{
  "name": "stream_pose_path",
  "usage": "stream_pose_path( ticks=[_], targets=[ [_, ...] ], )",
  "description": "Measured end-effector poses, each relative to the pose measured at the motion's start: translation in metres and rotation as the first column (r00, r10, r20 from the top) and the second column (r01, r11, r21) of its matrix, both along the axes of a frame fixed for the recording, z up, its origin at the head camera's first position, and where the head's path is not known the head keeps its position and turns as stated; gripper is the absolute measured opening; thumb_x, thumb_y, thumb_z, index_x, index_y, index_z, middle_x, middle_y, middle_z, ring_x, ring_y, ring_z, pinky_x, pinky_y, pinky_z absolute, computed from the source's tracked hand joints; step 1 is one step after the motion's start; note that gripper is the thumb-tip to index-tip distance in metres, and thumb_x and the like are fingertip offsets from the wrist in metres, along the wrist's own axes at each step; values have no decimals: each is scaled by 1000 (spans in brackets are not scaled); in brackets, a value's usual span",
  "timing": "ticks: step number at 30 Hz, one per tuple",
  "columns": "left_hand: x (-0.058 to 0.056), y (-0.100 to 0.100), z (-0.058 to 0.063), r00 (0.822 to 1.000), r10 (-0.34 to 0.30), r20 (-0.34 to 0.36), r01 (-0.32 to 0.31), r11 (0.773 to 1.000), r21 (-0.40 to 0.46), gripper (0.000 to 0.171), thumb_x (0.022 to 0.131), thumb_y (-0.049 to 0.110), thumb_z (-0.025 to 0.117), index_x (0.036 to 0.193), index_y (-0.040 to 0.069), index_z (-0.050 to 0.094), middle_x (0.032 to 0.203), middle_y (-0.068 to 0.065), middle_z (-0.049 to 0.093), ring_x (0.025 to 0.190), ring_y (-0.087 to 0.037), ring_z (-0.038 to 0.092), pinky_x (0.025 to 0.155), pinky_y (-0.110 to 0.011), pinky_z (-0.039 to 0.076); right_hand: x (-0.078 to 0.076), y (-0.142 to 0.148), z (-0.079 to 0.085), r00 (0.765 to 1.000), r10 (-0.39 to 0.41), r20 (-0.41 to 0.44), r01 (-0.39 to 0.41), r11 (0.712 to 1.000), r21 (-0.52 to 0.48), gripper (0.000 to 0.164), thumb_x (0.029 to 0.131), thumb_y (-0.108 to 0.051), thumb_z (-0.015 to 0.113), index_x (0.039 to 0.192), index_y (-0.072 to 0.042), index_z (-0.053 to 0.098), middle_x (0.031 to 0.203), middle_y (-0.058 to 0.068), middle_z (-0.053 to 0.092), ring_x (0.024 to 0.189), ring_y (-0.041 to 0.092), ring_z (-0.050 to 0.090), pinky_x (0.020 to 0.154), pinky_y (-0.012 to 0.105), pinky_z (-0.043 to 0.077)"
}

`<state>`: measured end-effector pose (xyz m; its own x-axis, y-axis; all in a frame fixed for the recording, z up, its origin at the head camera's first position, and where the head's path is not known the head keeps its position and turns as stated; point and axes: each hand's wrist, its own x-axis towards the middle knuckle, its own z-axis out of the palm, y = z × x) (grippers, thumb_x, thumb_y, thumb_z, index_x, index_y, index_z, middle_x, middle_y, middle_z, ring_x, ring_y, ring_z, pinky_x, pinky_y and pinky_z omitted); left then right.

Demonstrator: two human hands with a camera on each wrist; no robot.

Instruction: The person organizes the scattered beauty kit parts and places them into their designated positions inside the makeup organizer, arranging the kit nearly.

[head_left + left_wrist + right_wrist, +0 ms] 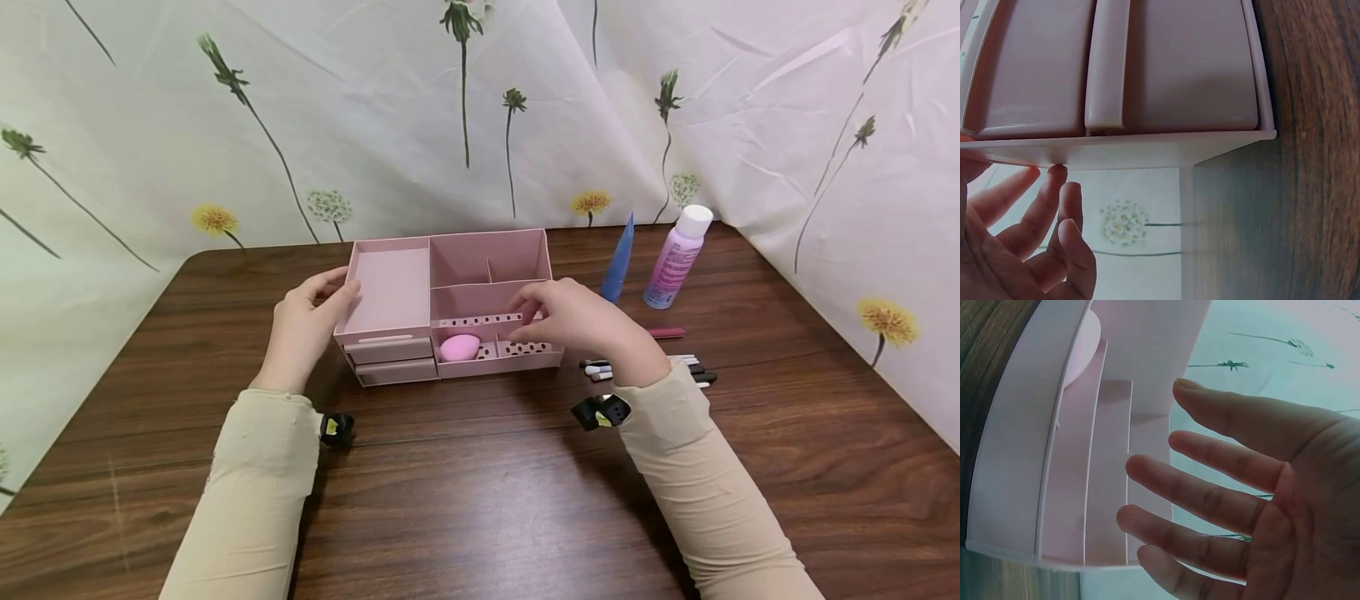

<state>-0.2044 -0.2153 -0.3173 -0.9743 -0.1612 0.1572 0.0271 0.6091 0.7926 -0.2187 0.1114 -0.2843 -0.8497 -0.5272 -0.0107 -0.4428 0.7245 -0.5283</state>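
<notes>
Left hand (300, 321) grasping the left side wall of a pink organizer (390, 287), thumb at the top rim and fingertips against the outer face; right hand (581, 321) released, fingers loosely bent and holding nothing, over the right end of the organizer; whether it touches a wall cannot be told. The organizer stands near the back of a dark wood-grain table (450, 483), with a flat tray above two drawers (393, 373) at left and stepped compartments at right. A pink sponge (459, 347) lies in the front left compartment of that stepped section. Right of the organizer: a blue tube (618, 262), a pink bottle (673, 267) with white cap, a red stick (666, 332) and several brushes (600, 370), partly hidden by the right forearm. Behind: a white cloth (375, 125) printed with dandelions.
</notes>
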Motion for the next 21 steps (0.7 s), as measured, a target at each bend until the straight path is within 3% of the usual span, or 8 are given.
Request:
stream_pose_path(
  ticks=[12,21],
  targets=[
    [1,1,0,1000,-7,-3,6,1000,-9,57,97,53,52,142,18,56,115,-13,61,106,-23,53,82,-28,38,-10,23,1,999,-11,47,10,1000,27,37,88,-28,74,119,-8,69,102,4,73,100,23,64,88,41,50],
    [2,1,1,1000,1,-3,-1,1000,-14,59,97,54,51,143,17,55,113,-12,59,101,-22,51,79,-29,38,-17,39,-1,996,-40,76,39,999,12,26,88,-27,74,109,-11,71,99,4,73,93,20,65,79,35,51]
  ],
)
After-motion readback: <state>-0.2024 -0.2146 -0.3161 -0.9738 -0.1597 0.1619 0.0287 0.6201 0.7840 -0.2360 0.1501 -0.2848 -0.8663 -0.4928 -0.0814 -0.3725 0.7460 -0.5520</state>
